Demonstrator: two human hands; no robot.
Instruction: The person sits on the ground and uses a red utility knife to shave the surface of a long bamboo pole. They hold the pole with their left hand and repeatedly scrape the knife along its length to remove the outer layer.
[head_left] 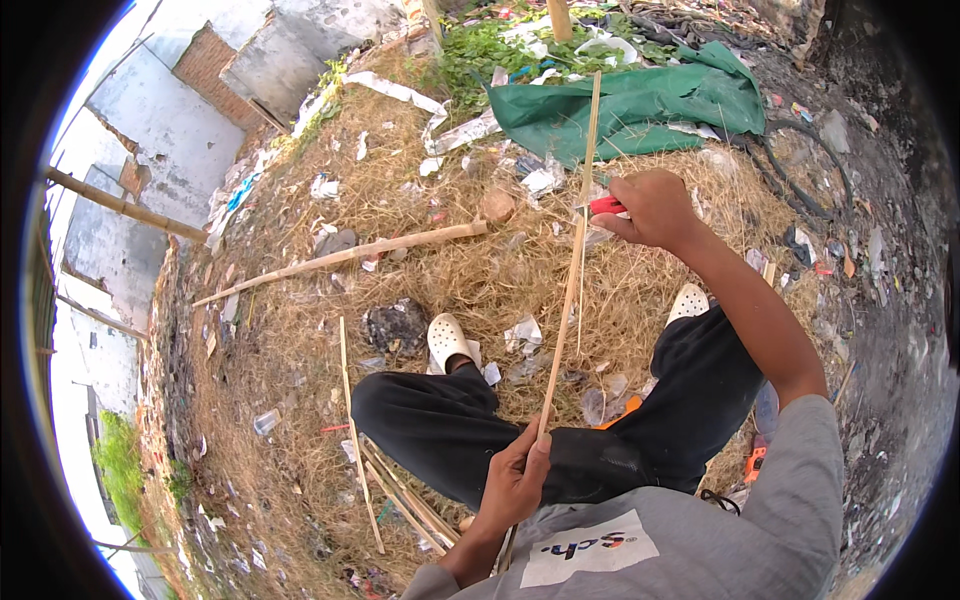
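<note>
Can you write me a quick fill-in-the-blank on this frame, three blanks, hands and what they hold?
1. The right hand grips a tool with a ____ handle against the long thin bamboo strip.
2. The left hand holds the strip's ____ end, close to the body.
3. The crumpled plastic tarp on the straw beyond the hands is ____ in colour.

Missing words: red; lower; green

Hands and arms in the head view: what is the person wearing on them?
Both hands are bare, no gloves, rings or watch visible: the left hand and the right hand. The forearms are uncovered too. A grey sleeve covers the right upper arm down to about the elbow; the left sleeve, also grey, barely shows.
</note>
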